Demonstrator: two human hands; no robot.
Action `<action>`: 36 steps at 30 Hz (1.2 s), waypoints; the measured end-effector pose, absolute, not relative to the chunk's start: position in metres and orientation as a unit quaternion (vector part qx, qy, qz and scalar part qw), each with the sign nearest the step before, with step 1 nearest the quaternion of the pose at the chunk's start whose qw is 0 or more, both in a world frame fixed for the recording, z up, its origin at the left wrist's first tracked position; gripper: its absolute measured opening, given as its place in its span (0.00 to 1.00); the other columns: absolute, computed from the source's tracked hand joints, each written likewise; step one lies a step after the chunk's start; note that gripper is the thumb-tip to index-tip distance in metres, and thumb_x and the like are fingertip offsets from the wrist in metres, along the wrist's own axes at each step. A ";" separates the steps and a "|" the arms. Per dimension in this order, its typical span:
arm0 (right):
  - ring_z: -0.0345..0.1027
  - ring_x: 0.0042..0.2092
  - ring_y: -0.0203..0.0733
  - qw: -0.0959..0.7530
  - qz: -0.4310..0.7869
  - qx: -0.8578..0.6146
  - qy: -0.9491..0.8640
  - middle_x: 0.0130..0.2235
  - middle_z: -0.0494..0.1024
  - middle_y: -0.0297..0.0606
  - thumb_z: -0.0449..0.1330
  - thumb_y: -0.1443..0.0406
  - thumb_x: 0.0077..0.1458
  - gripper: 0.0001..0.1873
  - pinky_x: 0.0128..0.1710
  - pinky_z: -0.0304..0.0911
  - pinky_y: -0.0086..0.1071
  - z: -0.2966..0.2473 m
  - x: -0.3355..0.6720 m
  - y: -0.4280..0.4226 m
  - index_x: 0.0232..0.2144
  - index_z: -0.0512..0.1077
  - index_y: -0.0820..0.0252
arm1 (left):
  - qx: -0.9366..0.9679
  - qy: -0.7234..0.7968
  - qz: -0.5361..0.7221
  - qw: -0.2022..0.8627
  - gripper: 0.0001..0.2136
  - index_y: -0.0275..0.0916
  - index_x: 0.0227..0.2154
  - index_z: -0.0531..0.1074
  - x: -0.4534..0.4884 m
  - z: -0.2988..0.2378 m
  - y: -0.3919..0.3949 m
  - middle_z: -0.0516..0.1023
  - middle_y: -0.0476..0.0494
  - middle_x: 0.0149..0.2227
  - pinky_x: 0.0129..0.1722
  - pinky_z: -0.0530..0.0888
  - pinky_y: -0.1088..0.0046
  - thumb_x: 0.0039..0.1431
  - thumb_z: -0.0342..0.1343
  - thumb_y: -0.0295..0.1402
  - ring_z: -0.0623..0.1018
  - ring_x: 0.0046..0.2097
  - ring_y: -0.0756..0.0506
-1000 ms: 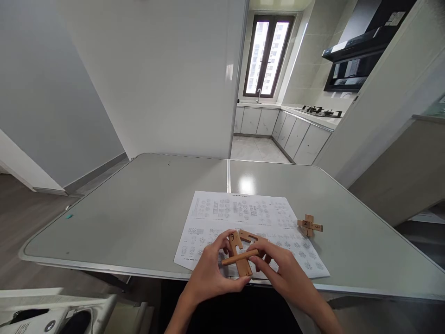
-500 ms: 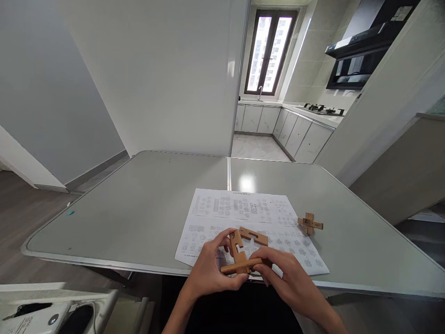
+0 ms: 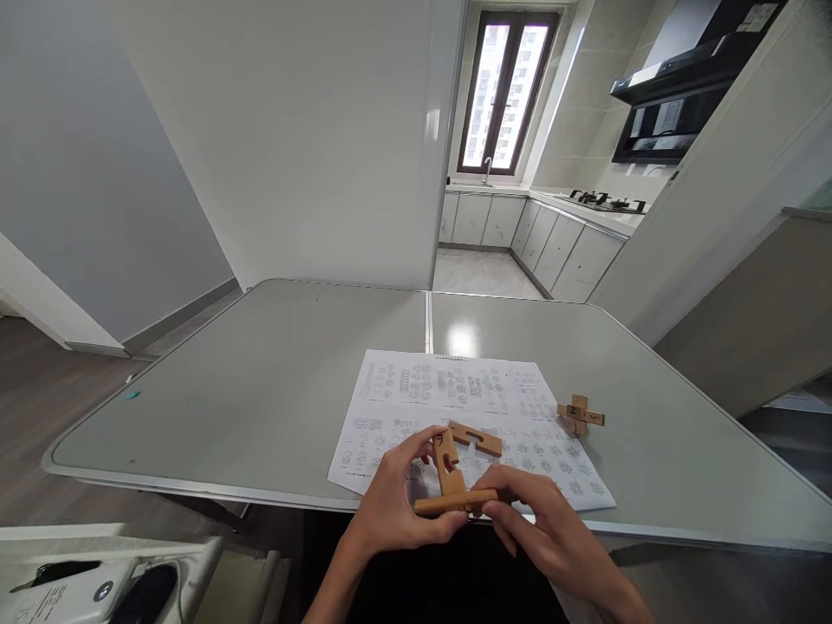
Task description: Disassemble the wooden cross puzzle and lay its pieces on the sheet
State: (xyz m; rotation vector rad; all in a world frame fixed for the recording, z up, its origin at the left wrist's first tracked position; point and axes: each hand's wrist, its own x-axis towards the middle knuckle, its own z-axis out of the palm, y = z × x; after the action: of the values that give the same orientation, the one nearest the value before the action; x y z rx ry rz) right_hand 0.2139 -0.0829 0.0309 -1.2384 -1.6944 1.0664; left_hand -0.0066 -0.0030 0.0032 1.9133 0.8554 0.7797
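My left hand (image 3: 390,507) grips an upright notched wooden piece (image 3: 447,464) between thumb and fingers, just above the table's near edge. My right hand (image 3: 542,529) pinches a flat wooden bar (image 3: 455,503) that crosses the upright piece near its lower end. A third notched wooden piece (image 3: 476,438) lies flat on the printed instruction sheet (image 3: 455,407) just behind my hands. A small assembled wooden cross (image 3: 580,415) rests on the table beyond the sheet's right edge.
The grey table (image 3: 260,381) has a metal rim and a seam down its middle. A small teal speck (image 3: 132,395) lies near its left edge. Boxes and a dark object (image 3: 97,594) sit low at the bottom left. A kitchen opens behind.
The horizontal bar has slid down the upright piece toward its lower end, and both hands have drawn slightly nearer to me. The loose piece on the sheet now shows fully.
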 end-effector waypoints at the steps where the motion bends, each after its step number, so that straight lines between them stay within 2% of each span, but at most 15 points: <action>1: 0.63 0.25 0.35 0.385 0.420 -0.484 -0.664 0.25 0.69 0.28 0.54 0.53 0.72 0.17 0.32 0.59 0.31 0.030 0.214 -0.083 0.38 0.75 0.56 | 0.770 0.340 0.315 0.438 0.42 0.46 0.66 0.64 -0.006 0.004 -0.003 0.79 0.39 0.54 0.61 0.70 0.51 0.45 0.70 0.37 0.76 0.55 0.33; 8: 0.63 0.24 0.35 0.416 0.448 -0.483 -0.627 0.26 0.68 0.28 0.51 0.51 0.73 0.19 0.31 0.60 0.32 0.019 0.206 -0.089 0.38 0.72 0.57 | 0.765 0.327 0.313 0.458 0.40 0.46 0.65 0.65 -0.006 0.010 -0.001 0.81 0.40 0.52 0.60 0.70 0.51 0.47 0.69 0.36 0.77 0.54 0.34; 10: 0.64 0.24 0.35 0.439 0.460 -0.486 -0.599 0.25 0.67 0.28 0.51 0.50 0.73 0.19 0.32 0.61 0.33 0.017 0.203 -0.089 0.39 0.71 0.57 | 0.765 0.325 0.315 0.458 0.41 0.47 0.66 0.65 -0.006 0.010 -0.001 0.79 0.40 0.54 0.59 0.70 0.52 0.47 0.71 0.38 0.77 0.55 0.34; 13: 0.65 0.25 0.34 0.480 0.491 -0.482 -0.544 0.28 0.69 0.29 0.52 0.49 0.72 0.19 0.30 0.62 0.31 0.017 0.202 -0.087 0.39 0.70 0.57 | 0.766 0.324 0.316 0.457 0.47 0.49 0.66 0.64 -0.005 0.010 -0.001 0.77 0.40 0.58 0.59 0.71 0.52 0.42 0.76 0.42 0.76 0.56 0.34; 15: 0.66 0.25 0.33 0.494 0.512 -0.474 -0.519 0.31 0.72 0.31 0.53 0.49 0.72 0.19 0.28 0.63 0.30 0.018 0.203 -0.085 0.38 0.69 0.56 | 0.765 0.330 0.312 0.456 0.44 0.50 0.65 0.65 -0.004 0.009 -0.001 0.78 0.40 0.56 0.58 0.72 0.54 0.44 0.76 0.43 0.77 0.54 0.35; 18: 0.68 0.24 0.33 0.497 0.542 -0.455 -0.503 0.34 0.76 0.33 0.52 0.48 0.72 0.18 0.26 0.62 0.29 0.019 0.203 -0.083 0.41 0.69 0.56 | 0.769 0.339 0.313 0.442 0.22 0.49 0.58 0.73 -0.001 0.008 0.000 0.81 0.43 0.51 0.54 0.74 0.59 0.62 0.64 0.39 0.79 0.50 0.39; 20: 0.70 0.24 0.34 0.494 0.554 -0.449 -0.497 0.35 0.77 0.34 0.52 0.48 0.72 0.18 0.25 0.62 0.30 0.020 0.203 -0.084 0.45 0.68 0.55 | 0.778 0.341 0.317 0.422 0.13 0.47 0.53 0.77 0.000 0.007 0.001 0.83 0.44 0.46 0.50 0.75 0.63 0.68 0.56 0.35 0.79 0.47 0.41; 24: 0.70 0.25 0.36 0.478 0.556 -0.467 -0.494 0.32 0.78 0.33 0.56 0.47 0.69 0.21 0.28 0.65 0.32 0.024 0.202 -0.084 0.52 0.70 0.54 | 0.797 0.346 0.313 0.383 0.12 0.42 0.34 0.80 0.000 0.004 0.000 0.79 0.46 0.31 0.41 0.74 0.68 0.71 0.52 0.35 0.77 0.37 0.43; 26: 0.69 0.25 0.37 0.465 0.561 -0.479 -0.489 0.30 0.78 0.33 0.59 0.46 0.66 0.24 0.29 0.65 0.33 0.027 0.202 -0.083 0.51 0.72 0.56 | 0.808 0.338 0.310 0.370 0.15 0.41 0.28 0.78 0.001 0.003 0.000 0.76 0.47 0.29 0.40 0.73 0.70 0.71 0.53 0.35 0.76 0.36 0.44; 28: 0.68 0.24 0.36 0.458 0.566 -0.486 -0.484 0.29 0.78 0.33 0.60 0.45 0.65 0.24 0.29 0.64 0.33 0.027 0.202 -0.081 0.50 0.75 0.57 | 0.814 0.331 0.311 0.363 0.13 0.41 0.29 0.78 0.001 0.001 0.000 0.76 0.48 0.29 0.39 0.72 0.70 0.71 0.53 0.33 0.75 0.36 0.45; 32: 0.67 0.22 0.33 0.464 0.566 -0.480 -0.483 0.30 0.79 0.32 0.60 0.48 0.67 0.23 0.27 0.61 0.31 0.024 0.205 -0.082 0.52 0.76 0.56 | 0.817 0.332 0.309 0.355 0.10 0.43 0.38 0.80 0.000 -0.003 0.001 0.78 0.48 0.31 0.41 0.71 0.69 0.70 0.53 0.31 0.75 0.36 0.44; 36: 0.65 0.20 0.31 0.483 0.558 -0.481 -0.474 0.30 0.79 0.32 0.62 0.50 0.67 0.22 0.28 0.62 0.31 0.018 0.206 -0.085 0.53 0.77 0.57 | 0.818 0.337 0.304 0.354 0.10 0.44 0.43 0.80 -0.001 -0.004 0.002 0.81 0.47 0.35 0.42 0.71 0.69 0.71 0.53 0.34 0.76 0.38 0.44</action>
State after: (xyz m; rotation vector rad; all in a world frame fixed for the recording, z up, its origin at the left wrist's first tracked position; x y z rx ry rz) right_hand 0.2057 -0.0848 0.0176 -1.1727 -1.1547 1.3586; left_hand -0.0010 0.0019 -0.0041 2.1151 0.8703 0.7865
